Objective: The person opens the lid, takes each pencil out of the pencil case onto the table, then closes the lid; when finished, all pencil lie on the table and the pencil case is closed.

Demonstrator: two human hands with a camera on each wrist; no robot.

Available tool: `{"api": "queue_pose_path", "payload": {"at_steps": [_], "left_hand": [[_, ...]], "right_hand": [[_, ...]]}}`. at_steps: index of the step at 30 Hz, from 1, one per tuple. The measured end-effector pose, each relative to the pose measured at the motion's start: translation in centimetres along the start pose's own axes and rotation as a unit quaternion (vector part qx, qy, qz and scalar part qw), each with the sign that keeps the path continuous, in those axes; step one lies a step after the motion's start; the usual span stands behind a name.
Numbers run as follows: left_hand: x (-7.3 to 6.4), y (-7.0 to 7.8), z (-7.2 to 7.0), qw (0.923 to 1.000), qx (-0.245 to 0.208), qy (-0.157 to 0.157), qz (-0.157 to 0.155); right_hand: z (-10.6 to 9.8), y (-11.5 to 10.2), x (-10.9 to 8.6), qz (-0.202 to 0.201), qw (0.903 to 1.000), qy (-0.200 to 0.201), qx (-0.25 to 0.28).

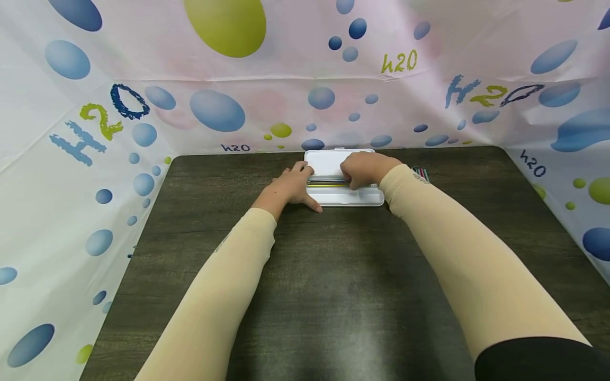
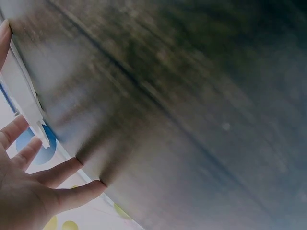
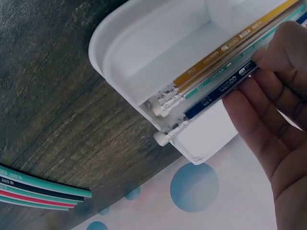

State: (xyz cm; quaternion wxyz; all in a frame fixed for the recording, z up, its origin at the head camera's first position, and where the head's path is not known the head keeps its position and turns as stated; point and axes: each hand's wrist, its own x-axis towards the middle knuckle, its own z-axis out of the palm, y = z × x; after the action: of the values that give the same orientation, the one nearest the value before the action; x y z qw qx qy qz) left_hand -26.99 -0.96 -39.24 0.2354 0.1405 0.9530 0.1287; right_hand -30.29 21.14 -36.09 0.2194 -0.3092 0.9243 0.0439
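A white pencil case point(image 1: 350, 198) lies with its lid up at the table's far edge. My right hand point(image 1: 364, 168) reaches over its right part. In the right wrist view the thumb and fingers pinch a dark blue pencil point(image 3: 220, 88), its white eraser end jutting over the case's rim. Beside it in the case lie a yellow pencil point(image 3: 235, 43) and a mint-green pencil point(image 3: 204, 85), eraser ends level with each other. At the case's left end rests my left hand point(image 1: 292, 186), fingers spread, thumb along the front edge.
Several green, black and red pencils point(image 3: 43, 189) lie together on the dark wooden table point(image 1: 314, 275), right of the case and partly behind the right forearm in the head view. A patterned white curtain point(image 1: 286, 63) stands behind the table's far edge and along both sides.
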Motion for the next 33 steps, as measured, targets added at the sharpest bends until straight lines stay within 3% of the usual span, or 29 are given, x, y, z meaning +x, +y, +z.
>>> {"api": "queue_pose_path", "payload": {"at_steps": [10,18,33], "left_hand": [[0.1,0.0,0.0,1.0,-0.002,-0.002,0.003],[0.1,-0.1,-0.2,1.0,-0.007,0.0,0.005],[0.2,-0.2,0.0,0.9999,-0.012,-0.004,0.008]], "right_hand": [[-0.6,0.2,-0.6,0.015,0.9994,-0.023,0.02],[-1.2,0.5,-1.1,0.056,0.9932,-0.058,0.083],[-1.3,3.0,-3.0,0.121,0.9621,-0.086,0.229]]}}
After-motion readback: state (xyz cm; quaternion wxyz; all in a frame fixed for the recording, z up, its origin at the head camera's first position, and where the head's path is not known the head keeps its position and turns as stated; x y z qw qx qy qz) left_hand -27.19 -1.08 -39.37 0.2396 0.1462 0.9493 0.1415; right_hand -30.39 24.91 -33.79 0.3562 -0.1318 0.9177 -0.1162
